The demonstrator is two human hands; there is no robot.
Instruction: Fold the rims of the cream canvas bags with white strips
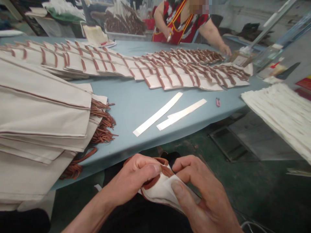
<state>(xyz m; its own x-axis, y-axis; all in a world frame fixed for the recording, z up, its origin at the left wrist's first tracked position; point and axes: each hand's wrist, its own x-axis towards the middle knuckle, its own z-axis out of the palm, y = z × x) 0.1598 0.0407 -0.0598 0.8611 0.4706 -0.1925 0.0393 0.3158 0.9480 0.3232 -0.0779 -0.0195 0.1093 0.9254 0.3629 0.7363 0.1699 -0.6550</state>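
Observation:
Over my lap I hold a cream cloth piece with brown trim. My left hand is closed on its brown-edged part, thumb pressed on top. On the other side my right hand grips the same piece between thumb and bent fingers. A curved brown strip loops up between the two hands. Part of the cloth lies hidden under my fingers. Beyond my hands, two white paper strips rest on the blue-covered table.
Cream cloth pieces with brown cords are stacked at the left. Overlapping rows of brown-trimmed pieces cross the table. A small pink tool lies near its edge. White cloth is piled at the right. A person stands opposite.

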